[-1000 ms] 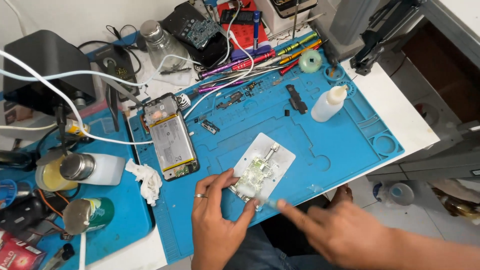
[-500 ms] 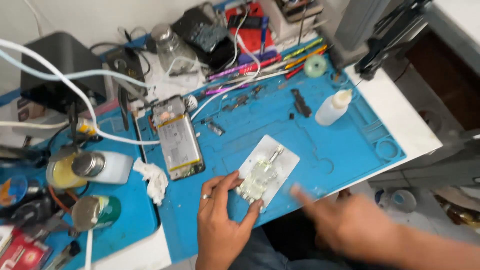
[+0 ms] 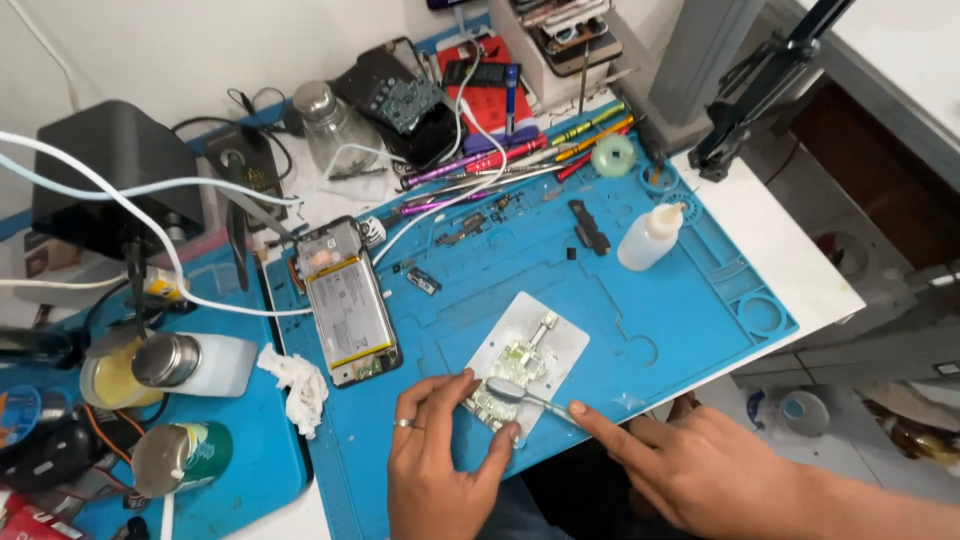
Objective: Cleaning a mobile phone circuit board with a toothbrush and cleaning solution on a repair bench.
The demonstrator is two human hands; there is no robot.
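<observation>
Back on the board (image 3: 512,372) now: right hand (image 3: 700,470), a blur out to the side half a second ago, swung in again and steadied, brush (image 3: 525,396) tip resting on the board's near edge. Looks like another scrubbing pass beginning rather than a pause. Right hand low at the mat's (image 3: 680,300) front edge, index finger stretched along the thin handle, the other fingers curled under, a light pinch grip on the brush. Left hand (image 3: 435,450) unchanged from a second ago: palm down on the mat, ringed finger folded, thumb and forefinger spread half open and bracing the near corner of the metal plate (image 3: 560,335), pressing rather than gripping. Board seated on that plate, mid-mat, just ahead of both hands. Opened phone (image 3: 345,305) lying to the left, well apart; squeeze bottle (image 3: 648,238) standing farther back on the right.
</observation>
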